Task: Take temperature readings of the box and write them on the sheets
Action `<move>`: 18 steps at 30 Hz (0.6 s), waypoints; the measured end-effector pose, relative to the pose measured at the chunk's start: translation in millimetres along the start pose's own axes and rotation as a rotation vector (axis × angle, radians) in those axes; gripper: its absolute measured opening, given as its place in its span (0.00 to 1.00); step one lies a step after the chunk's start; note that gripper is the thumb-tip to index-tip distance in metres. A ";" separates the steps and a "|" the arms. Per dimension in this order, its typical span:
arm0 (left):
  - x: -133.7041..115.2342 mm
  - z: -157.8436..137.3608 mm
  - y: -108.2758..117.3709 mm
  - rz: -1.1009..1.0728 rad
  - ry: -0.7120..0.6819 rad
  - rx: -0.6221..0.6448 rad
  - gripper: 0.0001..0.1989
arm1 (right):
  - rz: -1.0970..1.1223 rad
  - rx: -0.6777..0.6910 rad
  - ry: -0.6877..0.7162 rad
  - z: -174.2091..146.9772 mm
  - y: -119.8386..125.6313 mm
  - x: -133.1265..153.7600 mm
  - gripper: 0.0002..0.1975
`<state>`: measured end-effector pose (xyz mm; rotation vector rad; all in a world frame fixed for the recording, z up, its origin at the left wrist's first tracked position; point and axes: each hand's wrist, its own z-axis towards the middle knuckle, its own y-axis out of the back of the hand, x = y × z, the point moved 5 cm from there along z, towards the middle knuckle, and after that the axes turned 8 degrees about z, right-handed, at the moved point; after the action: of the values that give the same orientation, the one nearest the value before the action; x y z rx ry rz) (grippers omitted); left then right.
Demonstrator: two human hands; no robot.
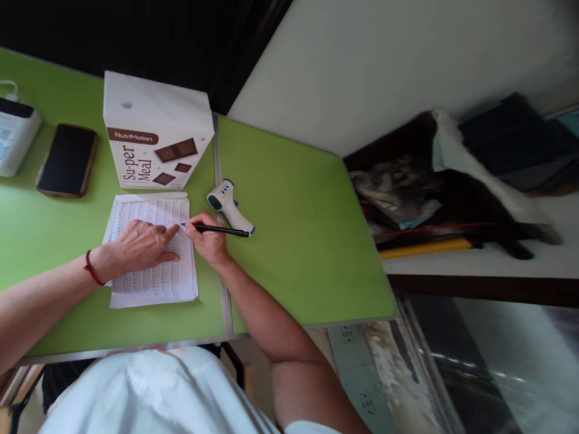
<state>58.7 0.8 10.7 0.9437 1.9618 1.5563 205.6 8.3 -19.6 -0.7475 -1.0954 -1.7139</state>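
A stack of white paper sheets [151,288], covered in rows of small dark writing, lies on the green table. My left hand [142,246] rests flat on the top sheet, its fingers stretched out and the index finger pointing toward the pen tip. In my right hand [208,241] is a slim black pen [224,229], pinched between the fingers. Its tip touches or hovers just over the sheet's right part; I cannot tell which. Just beyond my right hand lies a white and blue infrared thermometer [231,208].
A white NutriMotion box [158,129] stands behind the papers. Farther left lie a dark phone [67,160] and a white device [15,135] with a cable. The green folding table [307,229] has a seam down it. At right, a shelf [479,259] holds cloths and a yellow object.
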 end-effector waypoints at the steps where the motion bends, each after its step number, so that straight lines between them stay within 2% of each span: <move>1: -0.2 0.0 0.0 0.002 0.001 0.003 0.29 | -0.001 -0.012 -0.004 -0.1 0.4 -0.5 0.08; 18: 0.5 -0.2 0.5 -0.001 0.002 0.004 0.29 | -0.025 0.007 -0.027 0.6 1.0 -0.8 0.08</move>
<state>58.4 1.1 11.3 0.9427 1.9671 1.5543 206.8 9.1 -19.6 -0.7575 -1.1327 -1.7242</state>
